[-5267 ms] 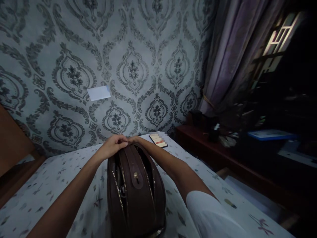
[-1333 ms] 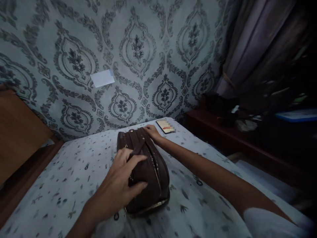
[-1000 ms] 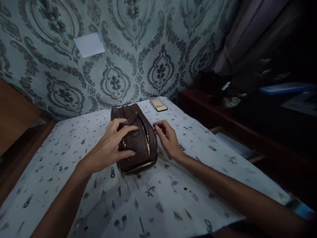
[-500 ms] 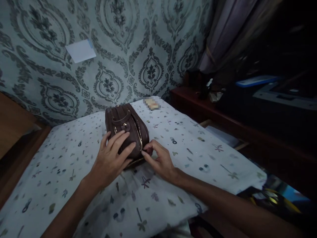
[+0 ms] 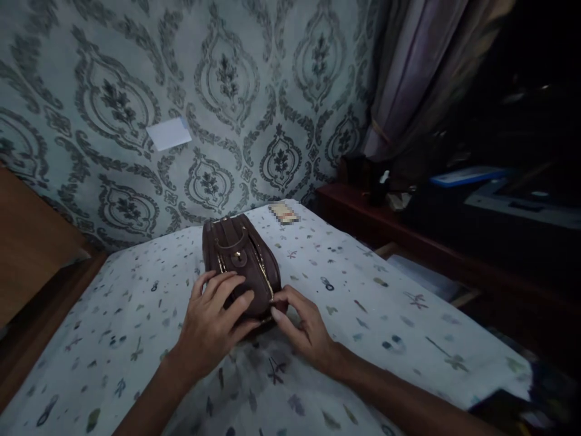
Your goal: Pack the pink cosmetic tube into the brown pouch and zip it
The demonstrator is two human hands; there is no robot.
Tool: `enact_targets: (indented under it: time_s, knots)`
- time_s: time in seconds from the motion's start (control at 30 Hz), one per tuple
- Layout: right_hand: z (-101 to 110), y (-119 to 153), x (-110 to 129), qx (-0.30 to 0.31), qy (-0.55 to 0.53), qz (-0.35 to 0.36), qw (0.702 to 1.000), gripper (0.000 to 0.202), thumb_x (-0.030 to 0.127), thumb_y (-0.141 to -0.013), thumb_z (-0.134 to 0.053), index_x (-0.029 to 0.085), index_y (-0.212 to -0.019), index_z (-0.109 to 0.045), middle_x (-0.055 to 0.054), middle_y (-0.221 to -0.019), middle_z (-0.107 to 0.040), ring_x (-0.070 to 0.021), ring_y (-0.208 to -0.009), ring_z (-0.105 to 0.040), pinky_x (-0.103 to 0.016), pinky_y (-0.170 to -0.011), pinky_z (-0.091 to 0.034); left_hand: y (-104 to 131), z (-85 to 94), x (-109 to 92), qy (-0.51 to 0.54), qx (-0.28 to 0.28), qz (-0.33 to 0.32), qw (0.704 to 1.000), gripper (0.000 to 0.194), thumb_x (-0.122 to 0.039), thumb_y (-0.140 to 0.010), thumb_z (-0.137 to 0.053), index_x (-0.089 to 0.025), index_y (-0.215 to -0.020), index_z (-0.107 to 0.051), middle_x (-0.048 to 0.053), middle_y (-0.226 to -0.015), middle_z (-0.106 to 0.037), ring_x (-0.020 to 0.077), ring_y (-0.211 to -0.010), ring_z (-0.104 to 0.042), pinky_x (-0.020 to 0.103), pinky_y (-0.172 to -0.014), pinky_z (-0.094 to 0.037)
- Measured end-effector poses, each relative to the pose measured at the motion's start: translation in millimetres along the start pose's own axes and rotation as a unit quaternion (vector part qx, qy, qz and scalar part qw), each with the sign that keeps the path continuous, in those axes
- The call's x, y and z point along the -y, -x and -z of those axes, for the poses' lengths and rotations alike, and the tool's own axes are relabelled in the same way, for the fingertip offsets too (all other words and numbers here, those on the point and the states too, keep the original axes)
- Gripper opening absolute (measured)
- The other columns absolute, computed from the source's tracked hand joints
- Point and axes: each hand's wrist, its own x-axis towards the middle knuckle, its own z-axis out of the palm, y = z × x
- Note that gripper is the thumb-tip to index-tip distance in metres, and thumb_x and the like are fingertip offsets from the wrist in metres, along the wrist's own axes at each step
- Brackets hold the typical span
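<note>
A dark brown leather bag (image 5: 240,257) with gold zips and a top handle lies on the patterned bed sheet (image 5: 363,303). My left hand (image 5: 213,321) rests flat on the bag's near end, fingers spread over it. My right hand (image 5: 302,327) pinches at the bag's near right corner, where a gold zip ends. Whether it holds the zip pull I cannot tell.
A phone (image 5: 284,213) lies on the sheet behind the bag, near the wall. A white card (image 5: 167,133) sticks to the patterned wallpaper. A dark wooden shelf (image 5: 408,242) with small items runs along the right, below a curtain (image 5: 408,79). A wooden headboard (image 5: 31,242) stands at left.
My right hand came from the bag's far end round to its near right corner. My left hand slid from the handle to the near end. The view shifted.
</note>
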Motion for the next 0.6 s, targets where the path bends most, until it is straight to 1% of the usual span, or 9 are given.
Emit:
enact_targets:
  time_s: [0.07,0.17,0.27,0.33,0.43,0.53,0.6]
  knots:
    - [-0.2,-1.2,1.9,0.000,-0.018,-0.025,1.000,0.011,0.026,-0.093,-0.051,0.019,-0.089,-0.058,-0.001,-0.073,-0.054,-0.0134,-0.067,-0.053,-0.024,-0.064,-0.042,0.6,-1.2,-0.6,-0.007,-0.008,0.006,1.000,0.023,-0.031,-0.088,-0.060,-0.018,-0.107,-0.061,0.014,-0.114,-0.064,0.0283,-0.112,-0.057,0.051,-0.098,-0.041]
    - [-2.1,-3.2,8.5,-0.002,-0.052,-0.074,0.996,0.019,0.031,-0.093,-0.053,0.018,-0.080,-0.059,0.001,-0.066,-0.053,-0.0121,-0.062,-0.050,-0.023,-0.060,-0.041,2.3,-0.4,-0.4,-0.017,-0.025,-0.001,1.000,0.023,-0.021,-0.088,-0.058,-0.017,-0.110,-0.062,0.015,-0.116,-0.064,0.0296,-0.113,-0.056,0.052,-0.098,-0.042]
    - [-3.8,-6.6,17.7,0.005,-0.093,-0.109,0.990,0.026,0.036,-0.091,-0.054,0.018,-0.074,-0.058,0.002,-0.060,-0.049,-0.0109,-0.057,-0.046,-0.022,-0.055,-0.038,4.1,3.6,2.8,0.020,-0.029,0.004,0.999,0.027,-0.014,-0.088,-0.054,-0.019,-0.113,-0.063,0.014,-0.119,-0.065,0.0289,-0.119,-0.054,0.050,-0.101,-0.042]
    - [-4.5,-10.2,22.4,0.002,-0.120,-0.125,0.985,0.028,0.040,-0.090,-0.055,0.018,-0.073,-0.058,0.002,-0.058,-0.049,-0.0103,-0.053,-0.045,-0.022,-0.052,-0.037,4.0,6.5,5.6,0.060,-0.025,0.024,0.998,0.028,-0.017,-0.090,-0.053,-0.021,-0.116,-0.063,0.011,-0.120,-0.066,0.0271,-0.120,-0.055,0.048,-0.102,-0.043]
    - [-5.0,-16.5,25.0,-0.019,-0.159,-0.155,0.975,0.031,0.046,-0.087,-0.059,0.018,-0.074,-0.058,0.003,-0.056,-0.048,-0.0095,-0.049,-0.044,-0.021,-0.048,-0.036,1.8,8.9,7.7,0.098,-0.035,0.053,0.993,0.027,-0.021,-0.091,-0.055,-0.024,-0.116,-0.064,0.008,-0.118,-0.068,0.0247,-0.114,-0.060,0.047,-0.100,-0.044]
    - [-5.4,-19.4,23.2,-0.036,-0.177,-0.178,0.967,0.035,0.052,-0.082,-0.062,0.018,-0.076,-0.058,0.004,-0.055,-0.047,-0.0091,-0.046,-0.043,-0.021,-0.045,-0.035,0.2,8.6,6.6,0.103,-0.039,0.068,0.992,0.026,-0.023,-0.092,-0.054,-0.026,-0.116,-0.065,0.006,-0.116,-0.070,0.0238,-0.111,-0.063,0.047,-0.098,-0.045]
    - [-5.7,-17.9,20.7,-0.036,-0.175,-0.181,0.967,0.036,0.054,-0.082,-0.062,0.018,-0.076,-0.058,0.004,-0.054,-0.047,-0.0090,-0.046,-0.042,-0.021,-0.045,-0.035,1.1,7.1,5.3,0.082,-0.033,0.054,0.995,0.027,-0.022,-0.092,-0.054,-0.024,-0.116,-0.065,0.007,-0.116,-0.070,0.0245,-0.111,-0.063,0.048,-0.098,-0.044]
